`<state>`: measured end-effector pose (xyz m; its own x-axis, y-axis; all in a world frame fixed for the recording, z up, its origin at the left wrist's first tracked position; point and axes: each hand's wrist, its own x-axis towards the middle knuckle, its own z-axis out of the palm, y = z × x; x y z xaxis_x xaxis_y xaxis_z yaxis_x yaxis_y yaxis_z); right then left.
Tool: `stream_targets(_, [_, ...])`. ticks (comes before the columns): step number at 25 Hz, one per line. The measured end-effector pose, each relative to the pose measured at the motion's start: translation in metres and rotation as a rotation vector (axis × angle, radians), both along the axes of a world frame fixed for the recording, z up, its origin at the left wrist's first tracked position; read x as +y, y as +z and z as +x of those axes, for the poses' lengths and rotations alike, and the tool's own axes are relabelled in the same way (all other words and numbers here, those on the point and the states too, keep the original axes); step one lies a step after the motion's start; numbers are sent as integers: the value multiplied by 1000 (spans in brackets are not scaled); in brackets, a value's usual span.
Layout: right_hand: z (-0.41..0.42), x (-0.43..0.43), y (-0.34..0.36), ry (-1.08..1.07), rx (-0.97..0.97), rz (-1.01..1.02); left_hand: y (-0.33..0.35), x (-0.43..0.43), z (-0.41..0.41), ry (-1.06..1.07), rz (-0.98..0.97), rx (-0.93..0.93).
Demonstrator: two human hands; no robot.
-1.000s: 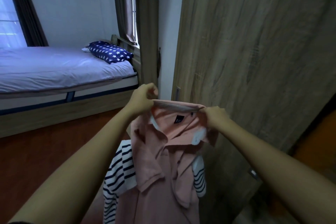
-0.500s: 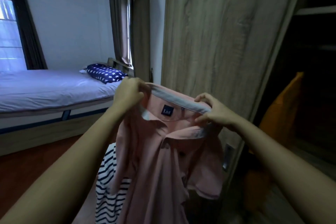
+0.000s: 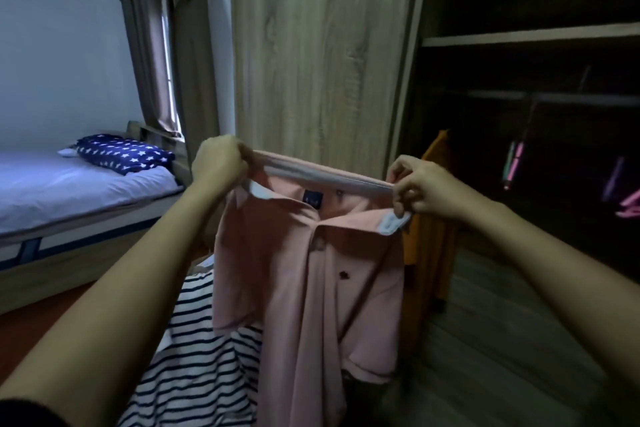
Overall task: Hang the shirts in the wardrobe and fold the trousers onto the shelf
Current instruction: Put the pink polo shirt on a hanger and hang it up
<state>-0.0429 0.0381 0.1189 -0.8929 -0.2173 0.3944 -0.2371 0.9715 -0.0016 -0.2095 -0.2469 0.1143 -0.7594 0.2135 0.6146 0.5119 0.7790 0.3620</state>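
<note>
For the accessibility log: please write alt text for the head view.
The left hand and right hand hold a pink polo shirt up by its collar before an open wardrobe. A striped shirt shows beneath it; a bed stands to the left.

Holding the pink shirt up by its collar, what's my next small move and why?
Probably free the right hand and take a coloured hanger from the wardrobe: it and the left hand pinch the pink shirt at its collar, and no hanger shows inside.
</note>
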Motion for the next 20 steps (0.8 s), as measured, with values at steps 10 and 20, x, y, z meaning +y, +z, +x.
stream_targets(10, [49,43,5,-667,30,-129,-12,111,23,-221,-70,58])
stream_targets(20, [95,90,-26,-906,-105,-323,-30,202,25,-520,-170,-158])
